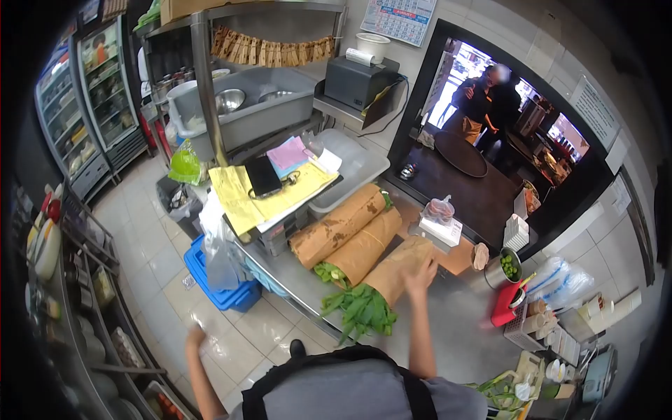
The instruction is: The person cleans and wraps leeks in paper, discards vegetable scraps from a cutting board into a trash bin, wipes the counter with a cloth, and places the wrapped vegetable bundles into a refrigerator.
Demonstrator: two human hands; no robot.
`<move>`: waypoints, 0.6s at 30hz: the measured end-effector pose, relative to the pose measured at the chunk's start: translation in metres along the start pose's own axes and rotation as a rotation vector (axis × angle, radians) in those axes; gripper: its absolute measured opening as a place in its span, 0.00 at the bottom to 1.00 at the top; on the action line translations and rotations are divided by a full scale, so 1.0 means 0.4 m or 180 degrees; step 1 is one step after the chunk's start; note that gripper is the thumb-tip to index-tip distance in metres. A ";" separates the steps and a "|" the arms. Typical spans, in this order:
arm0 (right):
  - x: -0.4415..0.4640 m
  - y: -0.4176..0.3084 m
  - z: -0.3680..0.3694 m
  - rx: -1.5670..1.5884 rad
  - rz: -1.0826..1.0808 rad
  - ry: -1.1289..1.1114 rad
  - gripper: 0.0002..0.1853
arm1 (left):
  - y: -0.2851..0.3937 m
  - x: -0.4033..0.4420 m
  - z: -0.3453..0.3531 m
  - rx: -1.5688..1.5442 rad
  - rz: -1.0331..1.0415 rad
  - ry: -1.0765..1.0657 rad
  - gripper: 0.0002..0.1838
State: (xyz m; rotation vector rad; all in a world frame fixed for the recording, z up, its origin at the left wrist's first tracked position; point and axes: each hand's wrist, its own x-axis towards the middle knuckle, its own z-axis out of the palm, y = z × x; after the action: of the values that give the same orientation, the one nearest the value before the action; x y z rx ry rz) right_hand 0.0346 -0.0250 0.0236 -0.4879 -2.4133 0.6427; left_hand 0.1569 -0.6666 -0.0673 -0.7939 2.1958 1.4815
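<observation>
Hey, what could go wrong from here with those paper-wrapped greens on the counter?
Loose leaves poke out of the nearest bundle toward the edge of the steel counter, so they might snag or bruise if dragged. The right hand is at that bundle, and the white box sits near its far end, so a push could nudge it. Moving this bundle might also shift the middle bundle beside it.

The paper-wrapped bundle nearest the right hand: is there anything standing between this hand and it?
Nothing visible does: the right hand is right at that bundle, over its brown wrapping. The middle bundle lies on its other side.
</observation>
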 end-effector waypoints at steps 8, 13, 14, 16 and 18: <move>0.652 -0.735 -0.080 0.1781 -0.2710 0.0420 0.18 | 0.773 -0.241 0.154 0.0596 0.3834 -0.0009 0.05; 0.926 -0.940 0.082 0.0888 -0.0767 -0.0411 0.20 | 1.174 0.015 0.400 0.2191 0.5225 0.1567 0.25; 0.888 -0.977 0.046 0.0466 -0.0533 -0.0688 0.25 | 1.210 0.103 0.453 0.2407 0.5281 0.1630 0.25; 0.907 -0.990 0.057 0.0194 -0.0687 -0.0871 0.34 | 1.273 0.221 0.509 0.2801 0.5362 0.1554 0.24; 0.859 -0.951 0.031 0.0960 -0.1695 -0.0516 0.31 | 1.284 0.318 0.542 0.3109 0.5234 0.1313 0.19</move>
State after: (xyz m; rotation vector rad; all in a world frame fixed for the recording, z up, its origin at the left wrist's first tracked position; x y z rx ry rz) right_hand -0.3067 -0.1769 0.3750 0.3349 -2.3840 0.8013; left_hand -0.2693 -0.3492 0.1437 1.4389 3.4175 0.2013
